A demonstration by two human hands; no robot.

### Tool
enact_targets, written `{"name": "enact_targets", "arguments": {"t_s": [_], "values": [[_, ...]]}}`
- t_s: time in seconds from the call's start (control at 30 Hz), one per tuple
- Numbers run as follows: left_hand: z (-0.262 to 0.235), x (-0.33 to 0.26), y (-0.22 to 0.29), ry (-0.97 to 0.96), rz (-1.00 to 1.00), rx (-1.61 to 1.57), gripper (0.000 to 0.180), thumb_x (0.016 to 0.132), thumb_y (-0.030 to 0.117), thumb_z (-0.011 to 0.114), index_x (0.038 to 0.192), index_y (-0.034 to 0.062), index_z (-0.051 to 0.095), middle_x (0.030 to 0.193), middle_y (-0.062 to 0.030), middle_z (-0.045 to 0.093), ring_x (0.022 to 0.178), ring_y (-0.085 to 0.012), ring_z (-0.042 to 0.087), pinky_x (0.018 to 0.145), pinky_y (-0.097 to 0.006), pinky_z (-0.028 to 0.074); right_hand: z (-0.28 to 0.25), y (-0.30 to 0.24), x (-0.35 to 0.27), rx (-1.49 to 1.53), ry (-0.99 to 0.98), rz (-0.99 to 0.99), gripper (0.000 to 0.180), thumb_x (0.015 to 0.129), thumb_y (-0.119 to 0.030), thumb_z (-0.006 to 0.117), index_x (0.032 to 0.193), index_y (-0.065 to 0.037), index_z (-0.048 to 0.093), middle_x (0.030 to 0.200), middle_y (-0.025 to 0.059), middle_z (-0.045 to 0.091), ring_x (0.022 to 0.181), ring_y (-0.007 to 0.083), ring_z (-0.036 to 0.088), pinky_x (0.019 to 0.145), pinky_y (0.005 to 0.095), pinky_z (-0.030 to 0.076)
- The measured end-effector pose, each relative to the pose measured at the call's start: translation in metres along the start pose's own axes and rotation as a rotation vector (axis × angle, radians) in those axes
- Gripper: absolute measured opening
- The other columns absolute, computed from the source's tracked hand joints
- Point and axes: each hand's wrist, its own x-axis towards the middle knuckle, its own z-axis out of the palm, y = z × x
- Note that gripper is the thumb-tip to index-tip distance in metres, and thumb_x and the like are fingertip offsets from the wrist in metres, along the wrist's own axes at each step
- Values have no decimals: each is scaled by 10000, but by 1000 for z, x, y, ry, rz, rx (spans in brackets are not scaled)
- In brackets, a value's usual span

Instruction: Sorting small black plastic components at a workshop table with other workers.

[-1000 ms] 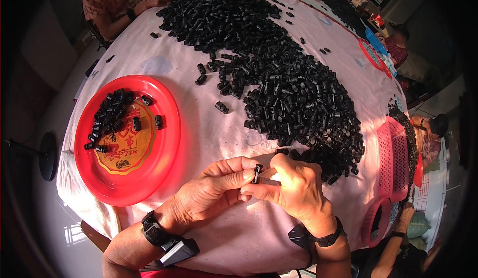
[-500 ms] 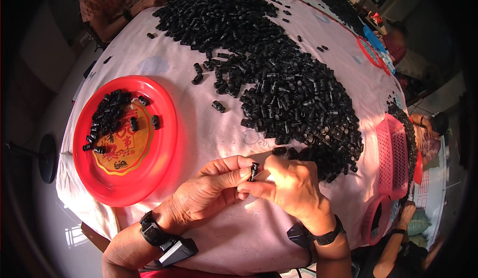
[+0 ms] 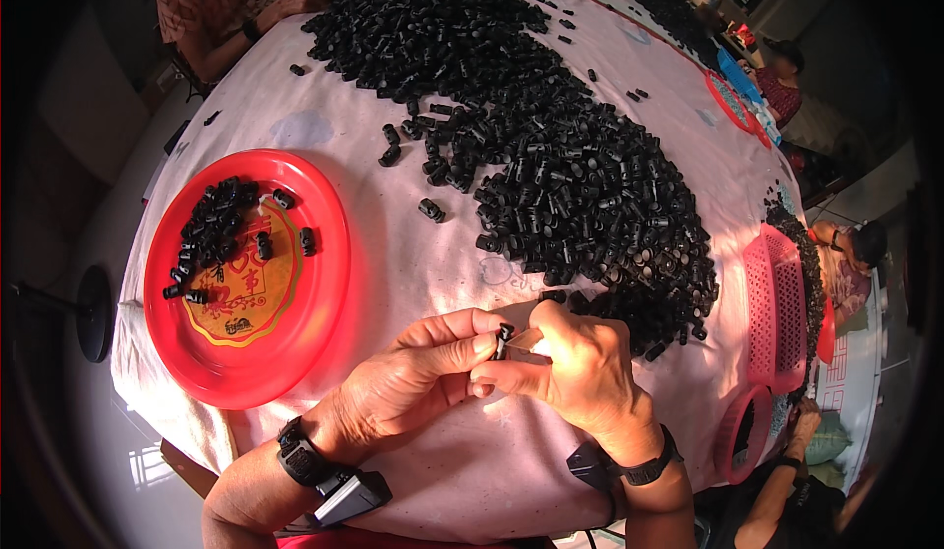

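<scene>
A small black part (image 3: 502, 341) is sitting pinched in the fingertips of the left hand (image 3: 405, 384); the right hand (image 3: 590, 370) is gripping a thin pale piece (image 3: 529, 340) just beside it. From that part, I'm seeing a black heap (image 3: 600, 185) spreading toward one o'clock, a red plate (image 3: 320, 318) lying past nine, a pink basket (image 3: 775, 313) standing at three.

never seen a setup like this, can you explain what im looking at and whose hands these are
There's no robot: these are a person's bare hands, seen from a wide fisheye camera on their head, so edges look curved. The left hand holds a small black piece; the right hand is close beside it, its grip hard to make out. On the pink cloth lies a big pile of black pieces, with a red plate holding more at left.
</scene>
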Motion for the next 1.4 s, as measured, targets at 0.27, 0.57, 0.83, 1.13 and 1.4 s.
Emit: {"name": "enact_targets", "arguments": {"t_s": [0.27, 0.57, 0.83, 1.13, 1.4], "values": [[-1, 3, 0, 52, 6, 32, 196, 976, 137, 648, 1158, 63, 658, 1090, -41, 695, 897, -118, 621, 814, -268, 509, 2, 4, -2, -60, -65, -37, 338, 818, -370, 804, 897, -67, 675, 708, 47, 700, 598, 191, 702, 500, 309, 534], [5, 2, 3, 69, 2, -69, 245, 953, 143, 674, 1150, 1, 650, 990, -49, 676, 809, -136, 611, 760, -267, 506, -2, 1, 1, 394, -39, 2, 379, 854, -135, 776, 1192, -38, 634, 731, 64, 710, 688, 168, 737, 561, 287, 569], [13, 3, 2, 141, 55, -105, 277, 966, 190, 661, 1173, 8, 630, 995, -78, 668, 817, -142, 600, 765, -280, 507, 2, 8, -2, 457, -52, 95, 178, 932, -87, 687, 1080, -5, 630, 799, 85, 741, 723, 135, 739, 595, 267, 577], [13, -1, -1, 122, 200, 97, 235, 1007, 184, 607, 1202, 55, 630, 1063, -45, 663, 972, -159, 634, 893, -330, 516, 5, -6, 2, 504, 35, 53, 242, 843, -163, 817, 894, -16, 632, 701, 82, 718, 598, 130, 710, 522, 256, 542], [7, 2, 2, 6, 80, 146, 273, 1031, 222, 572, 1238, 51, 624, 1116, -29, 656, 963, -98, 614, 887, -280, 518, -4, -1, 3, 209, -93, 89, 466, 757, -472, 840, 836, -68, 620, 678, 54, 688, 606, 217, 711, 506, 318, 541]]}}
